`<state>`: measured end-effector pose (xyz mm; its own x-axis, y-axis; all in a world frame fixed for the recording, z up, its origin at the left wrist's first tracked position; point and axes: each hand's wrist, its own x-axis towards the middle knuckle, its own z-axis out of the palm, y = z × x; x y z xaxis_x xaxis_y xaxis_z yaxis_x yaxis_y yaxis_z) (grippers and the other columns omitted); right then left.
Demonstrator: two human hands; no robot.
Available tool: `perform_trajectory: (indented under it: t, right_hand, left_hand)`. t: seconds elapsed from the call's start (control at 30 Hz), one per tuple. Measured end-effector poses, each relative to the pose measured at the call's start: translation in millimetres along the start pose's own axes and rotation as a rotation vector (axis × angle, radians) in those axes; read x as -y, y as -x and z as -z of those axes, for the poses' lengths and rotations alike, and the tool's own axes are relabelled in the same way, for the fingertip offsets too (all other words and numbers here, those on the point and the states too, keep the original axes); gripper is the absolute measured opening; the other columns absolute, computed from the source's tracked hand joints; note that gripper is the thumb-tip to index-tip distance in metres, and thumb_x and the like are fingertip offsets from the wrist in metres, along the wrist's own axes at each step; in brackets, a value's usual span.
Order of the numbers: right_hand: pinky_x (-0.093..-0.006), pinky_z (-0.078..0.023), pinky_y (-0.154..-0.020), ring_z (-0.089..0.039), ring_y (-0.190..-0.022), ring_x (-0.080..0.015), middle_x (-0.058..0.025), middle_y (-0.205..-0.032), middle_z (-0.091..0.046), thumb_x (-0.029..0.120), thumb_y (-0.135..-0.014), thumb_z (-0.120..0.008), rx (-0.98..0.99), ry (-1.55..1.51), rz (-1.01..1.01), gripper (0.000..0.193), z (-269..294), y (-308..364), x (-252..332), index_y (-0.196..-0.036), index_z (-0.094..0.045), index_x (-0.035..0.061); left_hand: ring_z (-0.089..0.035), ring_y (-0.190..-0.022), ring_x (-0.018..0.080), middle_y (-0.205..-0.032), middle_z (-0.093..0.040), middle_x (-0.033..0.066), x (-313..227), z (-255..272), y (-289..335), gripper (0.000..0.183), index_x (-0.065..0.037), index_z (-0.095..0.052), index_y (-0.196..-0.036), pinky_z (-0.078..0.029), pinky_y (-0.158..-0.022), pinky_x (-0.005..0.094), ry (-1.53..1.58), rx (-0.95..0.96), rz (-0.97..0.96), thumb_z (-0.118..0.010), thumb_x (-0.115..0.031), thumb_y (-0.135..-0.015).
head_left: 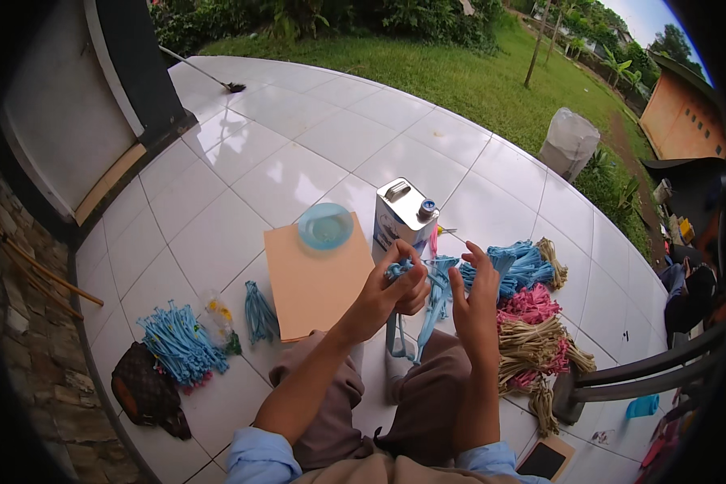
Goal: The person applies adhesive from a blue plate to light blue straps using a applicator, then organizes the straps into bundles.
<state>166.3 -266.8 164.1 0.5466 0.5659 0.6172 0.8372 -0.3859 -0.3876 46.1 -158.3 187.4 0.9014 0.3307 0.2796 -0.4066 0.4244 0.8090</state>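
Above my lap, my left hand [397, 284] is closed around some light-blue cords [436, 302] that look like fabric strips. Their loose ends hang down between my knees. My right hand [476, 302] is raised to the right of the cords, fingers apart, with nothing visibly gripped. Just beyond both hands stands a rectangular metal can [405, 216] with a dark blue cap. To its left, a translucent blue bowl [326, 229] rests on the far edge of a tan board [310, 282]. Something pink and yellow beside the can is partly hidden.
Blue bundles [515, 270], pink bundles [529, 304] and beige bundles [532, 343] lie at my right. At left are more blue bundles [183, 343], a small blue bundle [260, 313], a plastic bag [219, 319] and a dark patterned bag [147, 391]. A dark chair [645, 379] stands right.
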Motion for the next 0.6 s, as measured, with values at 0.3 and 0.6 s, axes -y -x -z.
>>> perform_trajectory:
  t: [0.3, 0.6]
  right_hand:
    - [-0.0338, -0.041, -0.093, -0.054, -0.106, -0.0215, -0.0177, -0.109, -0.058, 0.007, -0.090, -0.056, 0.767, -1.213, -0.368, 0.062, 13, 29, -10, -0.137, -0.016, 0.0047]
    - [-0.0312, -0.051, -0.080, -0.065, -0.091, -0.0184, -0.0121, -0.096, -0.068, 0.002, -0.084, -0.060, 0.519, -1.013, -0.405, 0.062, 21, 25, -7, -0.136, -0.026, 0.0092]
  left_hand:
    - [-0.043, -0.071, 0.0055, -0.082, -0.044, -0.0001, 27, -16, -40, 0.028, -0.011, -0.041, -0.095, -0.039, -0.068, 0.0216, -0.055, -0.139, -0.102, -0.057, -0.033, -0.090]
    - [-0.046, -0.073, 0.0008, -0.079, -0.048, -0.0015, 15, -14, -27, 0.041, -0.007, -0.047, -0.113, -0.037, -0.061, 0.0136, -0.399, -0.292, -0.309, -0.070, -0.015, -0.081]
